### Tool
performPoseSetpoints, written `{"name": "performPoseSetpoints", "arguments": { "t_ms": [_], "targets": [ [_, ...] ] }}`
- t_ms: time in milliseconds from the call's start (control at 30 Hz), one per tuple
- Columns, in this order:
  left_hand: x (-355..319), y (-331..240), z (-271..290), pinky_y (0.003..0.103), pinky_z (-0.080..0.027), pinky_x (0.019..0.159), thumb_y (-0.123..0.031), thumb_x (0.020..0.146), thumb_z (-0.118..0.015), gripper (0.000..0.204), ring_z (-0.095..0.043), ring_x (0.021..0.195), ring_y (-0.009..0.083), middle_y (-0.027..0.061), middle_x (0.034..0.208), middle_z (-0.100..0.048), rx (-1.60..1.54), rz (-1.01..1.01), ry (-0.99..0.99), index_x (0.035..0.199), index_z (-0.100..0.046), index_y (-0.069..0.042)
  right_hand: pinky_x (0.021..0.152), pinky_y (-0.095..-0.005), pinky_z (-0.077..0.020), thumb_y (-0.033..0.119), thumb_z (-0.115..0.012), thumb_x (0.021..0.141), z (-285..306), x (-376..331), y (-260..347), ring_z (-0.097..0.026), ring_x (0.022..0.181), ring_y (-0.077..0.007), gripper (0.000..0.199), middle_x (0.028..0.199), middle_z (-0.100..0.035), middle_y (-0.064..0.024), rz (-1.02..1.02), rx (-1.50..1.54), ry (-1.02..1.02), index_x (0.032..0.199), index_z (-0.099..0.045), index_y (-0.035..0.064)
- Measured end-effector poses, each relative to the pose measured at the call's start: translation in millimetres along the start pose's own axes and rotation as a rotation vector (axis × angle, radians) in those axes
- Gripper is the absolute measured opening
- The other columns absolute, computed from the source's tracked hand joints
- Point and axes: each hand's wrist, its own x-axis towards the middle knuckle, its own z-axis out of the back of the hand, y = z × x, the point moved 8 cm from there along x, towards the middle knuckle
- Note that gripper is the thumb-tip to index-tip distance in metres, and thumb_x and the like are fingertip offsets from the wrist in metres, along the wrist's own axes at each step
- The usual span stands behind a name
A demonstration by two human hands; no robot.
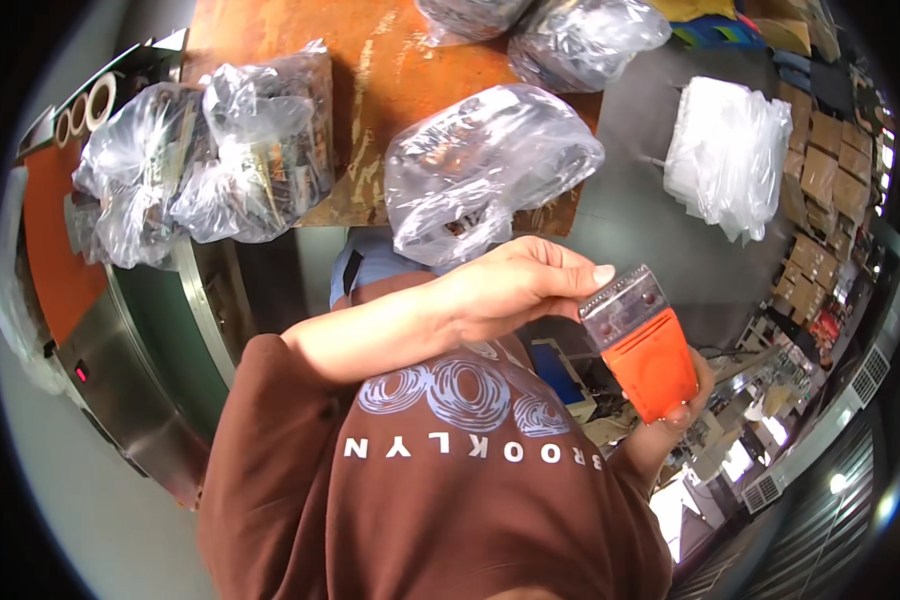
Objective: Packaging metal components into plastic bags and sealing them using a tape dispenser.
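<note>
A small flat orange piece [652, 368] with a see-through smoky top strip is held up between my two hands; its exact kind is not clear. Two round spots show on the strip, and its upper edge looks toothed. My left hand [520, 285] reaches across from the left, its thumb and fingers pinching the strip's upper left corner. Around the orange lower end my right hand [692, 392] is closed, mostly hidden behind the piece. Just beyond my left hand, a loose clear plastic bag [490, 165] lies at the table's near edge, with something dark inside.
Filled clear bags [255, 140] stand on the left of the worn orange table [370, 110]; more bags [590, 40] lie at its far side. A stack of clear plastic sleeves [730, 150] rests on a grey surface to the right. Cardboard boxes [830, 170] are piled farther right.
</note>
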Motion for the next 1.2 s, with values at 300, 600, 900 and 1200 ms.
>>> {"name": "performPoseSetpoints", "arguments": {
  "t_ms": [300,600,900,1200],
  "targets": [
    [-64,-170,108,0.028,-0.048,0.074,-0.020,0.088,-0.046,0.027,-0.059,0.076,0.0170,0.0076,0.078,-0.062,0.227,-0.583,-0.513,0.082,-0.062,0.001,0.042,-0.0211,-0.0429,0.058,-0.070,0.065,-56,93,29,-0.055,0.046,-0.0117,0.079,0.070,-0.060,-0.0090,-0.280,-0.234,0.094,0.100,-0.052,-0.0102],
    [-2,-231,322,0.024,-0.045,0.051,-0.035,0.077,-0.070,0.033,-0.052,0.050,0.0104,0.0021,0.057,-0.057,0.838,-0.306,-0.865,0.060,-0.063,-0.007,0.043,-0.0232,-0.0431,0.032,-0.051,0.089,-160,217,-22,-0.052,0.045,-0.0112,0.038,0.064,-0.058,-0.0064,-0.531,-0.324,0.388,0.096,-0.057,-0.0048],
    [-45,-167,170,0.039,-0.048,0.066,-0.022,0.078,-0.059,0.015,-0.059,0.078,0.0291,0.0142,0.081,-0.060,1.599,-1.054,-1.244,0.077,-0.059,-0.007,0.068,-0.0216,-0.0465,0.043,-0.057,0.085,-131,201,-80,-0.059,0.074,-0.0084,0.048,0.085,-0.064,-0.0059,-0.794,-0.424,0.466,0.100,-0.062,-0.0027],
    [17,45,141,0.038,-0.041,0.091,-0.058,0.076,-0.051,0.081,-0.052,0.101,0.0305,0.0225,0.115,-0.051,2.577,-0.607,-0.790,0.123,-0.043,0.008,0.064,-0.0248,-0.0487,0.042,-0.059,0.083,-180,204,-43,-0.061,0.068,-0.0098,0.041,0.079,-0.065,-0.0063,-0.607,-0.328,0.590,0.092,-0.066,0.0023]
  ]
}}
